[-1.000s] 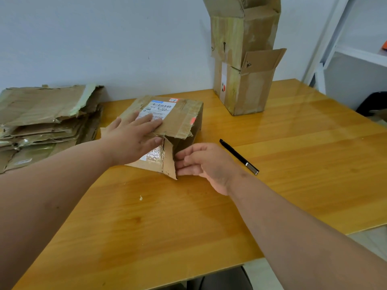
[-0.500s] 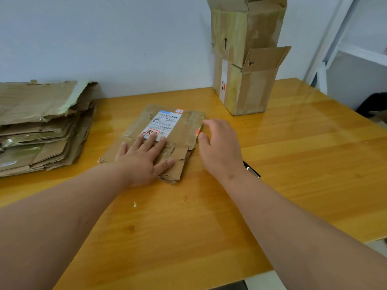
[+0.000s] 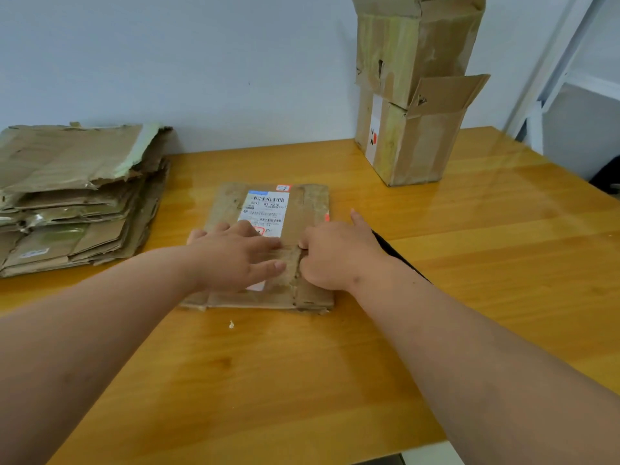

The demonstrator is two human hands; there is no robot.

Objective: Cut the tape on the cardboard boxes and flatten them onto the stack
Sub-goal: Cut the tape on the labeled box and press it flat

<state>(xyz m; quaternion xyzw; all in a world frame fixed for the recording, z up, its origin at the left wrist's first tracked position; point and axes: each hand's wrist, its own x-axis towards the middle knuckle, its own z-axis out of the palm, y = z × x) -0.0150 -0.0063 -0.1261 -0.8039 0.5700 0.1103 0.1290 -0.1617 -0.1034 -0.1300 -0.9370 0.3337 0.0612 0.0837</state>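
The flattened box (image 3: pixel 268 250) is lying on the wooden table (image 3: pixel 469 263), to the right of the stack (image 3: pixel 77 196) of flat cardboard and in front of the two upright boxes (image 3: pixel 416 95). The left hand (image 3: pixel 235 260) is pressing down on it with fingers straight and slightly spread. The right hand (image 3: pixel 335 253) is resting on its right part; its fingers look curled under with the index finger pointing away, though whether they are pinching a flap I cannot tell.

Once the pressure comes off, the cardboard is likely springing back open, since the folds look stiff and the near edge is already lifting in layers. Sliding it toward the stack could also knock the pen (image 3: pixel 392 251), which is lying just right of the box, partly under the right wrist.

The shipping label (image 3: pixel 266 213) is showing barcodes and a line reading roughly "801E M1 A218"; the smaller print is too blurred to read. A red mark is sitting on the lower upright box's white label (image 3: pixel 373 139).
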